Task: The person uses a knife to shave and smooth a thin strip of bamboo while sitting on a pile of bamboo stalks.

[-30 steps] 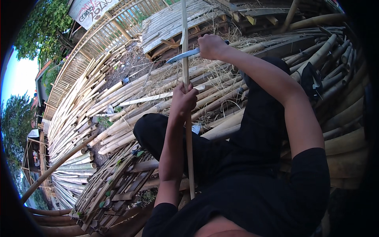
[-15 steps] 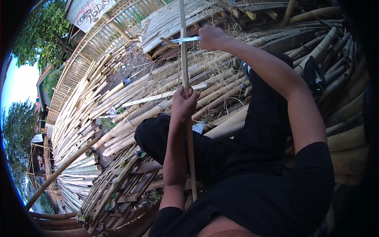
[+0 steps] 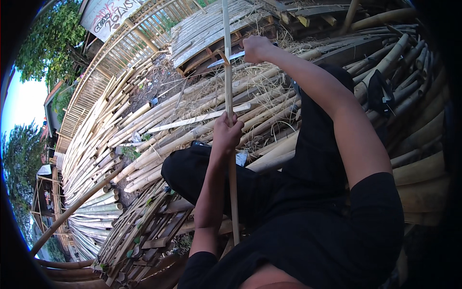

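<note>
My left hand [image 3: 226,135] grips a long thin bamboo strip [image 3: 228,82] that runs from my lap up out of the top of the picture. My right hand [image 3: 258,48] holds a knife [image 3: 226,59] by its handle, arm stretched forward. The grey blade lies across the strip, well above my left hand, with a small shaving curling off at the cut. My legs in black trousers are bent under the strip.
Piles of long pale bamboo poles [image 3: 159,130] lie all around and under me. A woven bamboo panel [image 3: 149,226] is at lower left. A bamboo fence [image 3: 120,53] and slatted platform [image 3: 211,24] stand beyond, with dry shavings [image 3: 269,101] scattered about.
My right hand has pushed the knife farther up along the strip, away from my left hand. My left hand keeps its grip at the same spot.
</note>
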Action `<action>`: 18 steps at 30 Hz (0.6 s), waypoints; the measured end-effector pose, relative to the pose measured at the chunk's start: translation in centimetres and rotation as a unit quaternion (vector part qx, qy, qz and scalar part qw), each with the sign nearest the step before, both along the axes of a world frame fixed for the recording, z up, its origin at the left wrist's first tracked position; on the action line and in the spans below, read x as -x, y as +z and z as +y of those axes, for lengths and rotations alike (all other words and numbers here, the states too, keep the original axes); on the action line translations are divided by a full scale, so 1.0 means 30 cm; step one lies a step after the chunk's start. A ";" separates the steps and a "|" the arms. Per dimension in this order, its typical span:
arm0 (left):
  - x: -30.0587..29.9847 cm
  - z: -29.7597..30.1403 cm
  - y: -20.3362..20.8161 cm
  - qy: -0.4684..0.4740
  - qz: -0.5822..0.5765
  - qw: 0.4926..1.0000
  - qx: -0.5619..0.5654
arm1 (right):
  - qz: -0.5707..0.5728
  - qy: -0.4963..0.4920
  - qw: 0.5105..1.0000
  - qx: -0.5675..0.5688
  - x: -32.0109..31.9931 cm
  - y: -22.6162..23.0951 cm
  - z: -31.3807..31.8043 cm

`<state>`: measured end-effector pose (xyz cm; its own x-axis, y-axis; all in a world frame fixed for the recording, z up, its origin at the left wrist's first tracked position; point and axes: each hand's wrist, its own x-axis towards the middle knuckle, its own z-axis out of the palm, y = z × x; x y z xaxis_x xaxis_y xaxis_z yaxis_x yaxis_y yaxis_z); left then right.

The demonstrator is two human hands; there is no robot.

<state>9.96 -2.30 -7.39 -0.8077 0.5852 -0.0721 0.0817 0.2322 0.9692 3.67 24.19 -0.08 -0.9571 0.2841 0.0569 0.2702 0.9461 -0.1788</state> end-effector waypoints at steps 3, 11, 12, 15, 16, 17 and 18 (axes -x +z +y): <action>-0.020 0.003 0.028 -0.011 -0.060 0.998 -0.022 | -0.014 0.000 1.000 -0.014 0.004 0.004 0.012; -0.077 -0.042 0.069 -0.016 -0.088 0.996 -0.019 | -0.008 -0.013 0.999 -0.046 -0.018 0.053 0.063; -0.080 -0.049 0.071 -0.019 -0.090 0.996 -0.014 | -0.010 -0.015 0.999 -0.048 -0.015 0.052 0.067; -0.087 -0.048 0.073 -0.028 -0.100 0.994 -0.019 | -0.012 -0.015 0.998 -0.062 -0.021 0.068 0.073; -0.087 -0.049 0.071 -0.030 -0.104 0.994 -0.021 | -0.009 -0.013 0.998 -0.065 -0.031 0.072 0.066; -0.084 -0.052 0.069 -0.028 -0.106 0.994 -0.023 | -0.005 -0.011 0.998 -0.068 -0.034 0.074 0.059; -0.079 -0.057 0.067 -0.024 -0.108 0.994 -0.024 | -0.008 -0.011 0.998 -0.067 -0.027 0.071 0.054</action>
